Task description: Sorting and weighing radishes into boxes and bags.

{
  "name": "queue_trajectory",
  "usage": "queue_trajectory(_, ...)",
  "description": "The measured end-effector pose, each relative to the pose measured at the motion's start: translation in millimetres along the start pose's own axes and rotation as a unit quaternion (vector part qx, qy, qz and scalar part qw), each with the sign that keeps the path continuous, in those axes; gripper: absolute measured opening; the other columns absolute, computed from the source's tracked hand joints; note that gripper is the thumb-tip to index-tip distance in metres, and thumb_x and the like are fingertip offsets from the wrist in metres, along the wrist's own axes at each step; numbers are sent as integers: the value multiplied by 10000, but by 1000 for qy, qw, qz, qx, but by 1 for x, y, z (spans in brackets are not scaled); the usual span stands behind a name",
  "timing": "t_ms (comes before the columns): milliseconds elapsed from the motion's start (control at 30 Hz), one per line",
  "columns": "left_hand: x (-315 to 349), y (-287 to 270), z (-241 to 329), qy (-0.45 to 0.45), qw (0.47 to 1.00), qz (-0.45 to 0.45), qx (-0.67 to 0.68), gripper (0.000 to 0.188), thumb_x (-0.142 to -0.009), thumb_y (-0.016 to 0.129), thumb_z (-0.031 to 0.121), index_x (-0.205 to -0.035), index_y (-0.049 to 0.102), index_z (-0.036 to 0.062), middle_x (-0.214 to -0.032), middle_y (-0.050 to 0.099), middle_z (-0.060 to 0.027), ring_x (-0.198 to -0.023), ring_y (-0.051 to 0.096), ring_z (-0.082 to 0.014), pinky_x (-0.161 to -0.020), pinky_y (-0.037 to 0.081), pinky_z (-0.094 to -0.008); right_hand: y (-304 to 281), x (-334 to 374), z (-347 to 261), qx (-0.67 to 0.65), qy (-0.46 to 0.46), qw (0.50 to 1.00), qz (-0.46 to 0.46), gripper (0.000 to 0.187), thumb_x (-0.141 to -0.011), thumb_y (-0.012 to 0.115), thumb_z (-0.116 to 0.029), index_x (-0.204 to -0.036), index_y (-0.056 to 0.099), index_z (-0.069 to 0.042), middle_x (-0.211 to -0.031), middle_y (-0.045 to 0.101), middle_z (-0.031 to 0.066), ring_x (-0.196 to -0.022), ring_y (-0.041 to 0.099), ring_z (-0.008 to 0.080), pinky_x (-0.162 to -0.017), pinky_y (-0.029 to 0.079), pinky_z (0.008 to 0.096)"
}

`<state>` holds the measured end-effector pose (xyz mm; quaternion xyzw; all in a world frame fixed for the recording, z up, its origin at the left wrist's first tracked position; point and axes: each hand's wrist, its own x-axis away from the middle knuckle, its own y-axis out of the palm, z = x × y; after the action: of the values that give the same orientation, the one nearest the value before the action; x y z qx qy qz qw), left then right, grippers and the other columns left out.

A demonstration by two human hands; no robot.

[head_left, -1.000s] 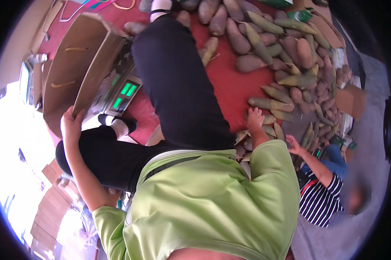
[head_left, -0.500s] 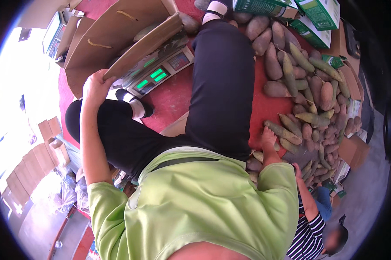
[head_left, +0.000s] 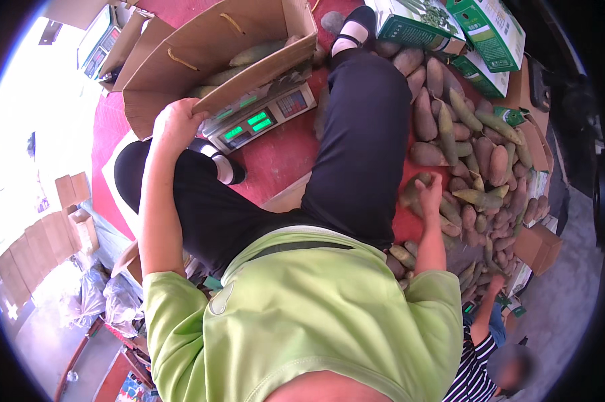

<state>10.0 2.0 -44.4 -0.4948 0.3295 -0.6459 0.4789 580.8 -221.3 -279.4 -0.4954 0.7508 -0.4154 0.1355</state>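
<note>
My left hand [head_left: 177, 124] is closed on the near wall of an open cardboard carton [head_left: 262, 63], thumb over its upper edge. The carton rests on a digital scale [head_left: 249, 130] with lit green displays; several green radishes [head_left: 257, 53] lie inside. On my right, my right hand [head_left: 431, 193] is closed around a green-brown radish [head_left: 413, 192], lifted at the near left edge of a large heap of radishes [head_left: 497, 164], some green, others brown and dirt-coated.
Green-and-white boxes [head_left: 487, 30] stand beyond the heap at the far right. A co-worker [head_left: 480, 355] in a striped top reaches into the heap's near end. Left of me are plastic bags [head_left: 121, 305] and flattened cardboard [head_left: 31, 258]. My legs straddle the red floor covering [head_left: 279, 161].
My right hand has come up and away from the heap with a radish in it. The carton's inside shows more now. The co-worker's hand has shifted among the radishes.
</note>
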Motion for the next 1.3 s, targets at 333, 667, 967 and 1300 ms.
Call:
queue_trajectory(333, 2, -2, -3, -7, 1000, -5, -30, 249, -796, 666, 224, -978, 684, 56, -894, 667, -194, -894, 632, -367, -802, 493, -437, -67, -66, -302, -255, -278, 920, 102, 466, -780, 726, 10, -1182, 491, 17, -1153, 549, 99, -1090, 534, 174, -938, 445, 302)
queue_trajectory(667, -3, -2, -5, 30, 999, -11, -27, 229, -789, 655, 209, -959, 669, 56, -882, 644, -210, -893, 606, -392, -766, 472, -461, -38, -39, -519, -306, -539, 782, 62, 484, -749, 735, 12, -1170, 507, -61, -1097, 545, 76, -1022, 548, 143, -846, 479, 280)
queue_trajectory(967, -1, 1, -12, 45, 999, -16, 10, 239, -815, 638, 192, -980, 666, 22, -853, 654, -224, -862, 624, -394, -749, 473, -440, -13, -44, -450, -308, -403, 862, 18, 211, -774, 721, -181, -934, 667, -54, -832, 657, 97, -784, 648, 244, -709, 515, 343)
queue_trajectory(1300, -9, 10, -27, 48, 997, -26, 54, 199, -843, 622, 155, -941, 657, -15, -669, 615, -112, -614, 569, -191, -606, 452, -344, -54, -28, -116, -47, -11, 999, -11, 286, -802, 688, -203, -1045, 648, -58, -983, 686, 125, -929, 655, 254, -824, 504, 353)
